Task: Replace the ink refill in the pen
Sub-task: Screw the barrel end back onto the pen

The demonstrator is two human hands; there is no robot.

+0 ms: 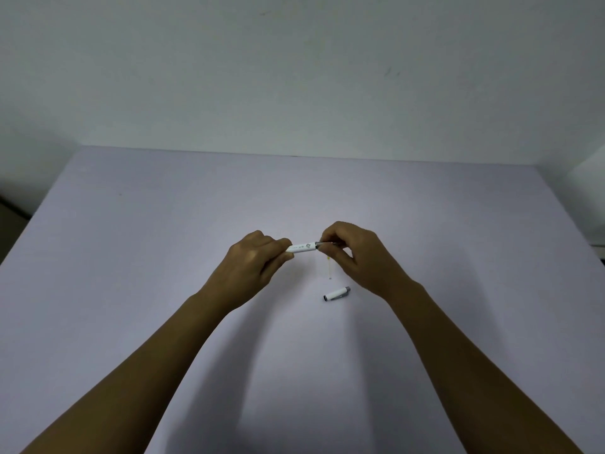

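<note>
A white pen barrel [302,248] with a small printed mark is held level above the table, between both hands. My left hand [253,262] grips its left end. My right hand [352,253] pinches the grey tip section at the barrel's right end. A thin, pale, see-through refill [330,268] lies on the table just below my right fingers, partly hidden by them. The white pen cap [337,293] with a grey end lies on the table in front of my right hand.
The table [131,257] is covered with a pale lilac cloth and runs back to a plain white wall [294,77]. A white object [589,178] stands at the far right edge.
</note>
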